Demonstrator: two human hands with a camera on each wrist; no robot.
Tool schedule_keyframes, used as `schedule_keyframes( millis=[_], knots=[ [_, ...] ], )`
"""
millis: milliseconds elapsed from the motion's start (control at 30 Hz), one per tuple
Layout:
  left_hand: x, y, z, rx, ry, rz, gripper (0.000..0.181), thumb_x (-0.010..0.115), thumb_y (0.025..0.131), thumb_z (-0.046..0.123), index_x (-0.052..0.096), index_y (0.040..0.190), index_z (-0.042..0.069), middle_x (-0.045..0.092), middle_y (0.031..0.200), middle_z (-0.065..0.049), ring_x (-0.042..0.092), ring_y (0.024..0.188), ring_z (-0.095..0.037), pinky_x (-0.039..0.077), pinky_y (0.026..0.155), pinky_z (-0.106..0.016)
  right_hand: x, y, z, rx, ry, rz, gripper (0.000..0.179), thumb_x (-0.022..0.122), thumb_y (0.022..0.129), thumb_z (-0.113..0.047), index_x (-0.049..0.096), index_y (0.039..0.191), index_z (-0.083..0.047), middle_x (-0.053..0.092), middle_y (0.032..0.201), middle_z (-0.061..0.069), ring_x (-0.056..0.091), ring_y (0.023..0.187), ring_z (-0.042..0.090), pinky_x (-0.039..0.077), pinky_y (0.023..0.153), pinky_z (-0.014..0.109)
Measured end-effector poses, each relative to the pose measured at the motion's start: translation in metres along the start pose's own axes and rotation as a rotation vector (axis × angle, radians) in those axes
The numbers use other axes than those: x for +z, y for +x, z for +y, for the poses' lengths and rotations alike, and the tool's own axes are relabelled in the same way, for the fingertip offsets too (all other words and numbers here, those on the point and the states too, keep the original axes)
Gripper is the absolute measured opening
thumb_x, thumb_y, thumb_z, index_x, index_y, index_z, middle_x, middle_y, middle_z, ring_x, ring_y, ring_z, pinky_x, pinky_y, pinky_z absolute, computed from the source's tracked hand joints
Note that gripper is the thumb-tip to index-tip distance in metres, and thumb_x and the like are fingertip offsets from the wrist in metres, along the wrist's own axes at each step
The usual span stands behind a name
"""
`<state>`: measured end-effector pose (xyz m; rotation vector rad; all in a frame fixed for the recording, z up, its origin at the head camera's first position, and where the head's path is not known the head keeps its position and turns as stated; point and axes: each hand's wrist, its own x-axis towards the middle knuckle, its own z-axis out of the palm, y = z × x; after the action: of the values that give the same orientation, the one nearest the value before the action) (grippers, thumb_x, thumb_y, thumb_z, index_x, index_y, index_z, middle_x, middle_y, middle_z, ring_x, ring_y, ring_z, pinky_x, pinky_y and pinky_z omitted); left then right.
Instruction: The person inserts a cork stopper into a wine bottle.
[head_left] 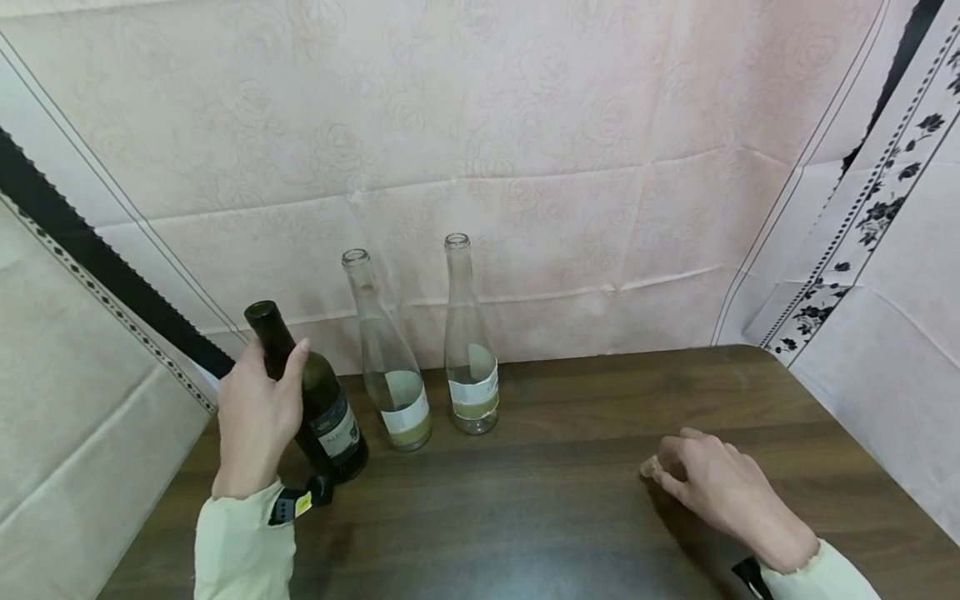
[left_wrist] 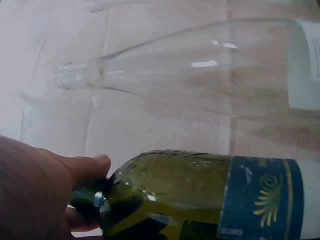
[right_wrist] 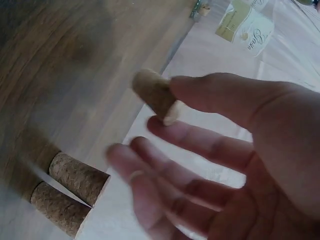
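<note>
My left hand grips a dark green wine bottle round its neck, at the left of the table in the head view. The left wrist view shows the bottle's blue label with a gold design. Over the right part of the table, my right hand pinches a cork between thumb and index finger, its other fingers loosely bent. Two more corks lie side by side on the table in the right wrist view; in the head view the right hand hides them.
Two clear glass bottles with pale labels stand right of the green one: a nearer clear bottle and a farther clear bottle. Behind the brown wooden table hangs a pale patterned cloth, with more cloth along both sides.
</note>
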<state>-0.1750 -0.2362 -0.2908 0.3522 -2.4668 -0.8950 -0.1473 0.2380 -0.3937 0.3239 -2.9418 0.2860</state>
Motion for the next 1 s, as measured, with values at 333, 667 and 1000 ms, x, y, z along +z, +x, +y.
schedule_keyframes(
  millis=[333, 667, 1000],
  knots=[
    [-0.005, -0.012, 0.007, -0.006, 0.002, -0.068, 0.064, 0.039, 0.096, 0.059, 0.052, 0.124, 0.003, 0.062, 0.119, -0.026, 0.062, 0.103, -0.044, 0.051, 0.078, -0.058, -0.001, 0.007, -0.005, -0.120, 0.125, 0.394, 0.013, 0.074, 0.079, -0.026, 0.061, 0.079, -0.027, 0.056, 0.093, -0.011, 0.064, 0.076, 0.014, 0.046, 0.055, 0.035],
    [-0.008, -0.026, 0.012, 0.047, 0.044, -0.049, 0.058, 0.040, 0.095, 0.059, 0.055, 0.112, 0.006, 0.066, 0.105, -0.023, 0.064, 0.093, -0.041, 0.051, 0.064, -0.048, -0.013, 0.012, -0.014, -0.148, 0.174, 0.513, 0.014, 0.074, 0.080, -0.026, 0.061, 0.081, -0.028, 0.054, 0.096, -0.013, 0.060, 0.077, 0.006, 0.047, 0.059, 0.029],
    [-0.006, -0.037, 0.015, 0.091, 0.048, -0.037, 0.057, 0.043, 0.095, 0.059, 0.058, 0.109, 0.006, 0.068, 0.103, -0.021, 0.065, 0.093, -0.040, 0.052, 0.067, -0.052, -0.023, 0.016, -0.017, -0.275, 0.371, 0.551, 0.028, 0.077, 0.074, -0.008, 0.070, 0.101, -0.015, 0.057, 0.101, -0.005, 0.055, 0.080, 0.005, 0.042, 0.073, 0.010]
  ],
)
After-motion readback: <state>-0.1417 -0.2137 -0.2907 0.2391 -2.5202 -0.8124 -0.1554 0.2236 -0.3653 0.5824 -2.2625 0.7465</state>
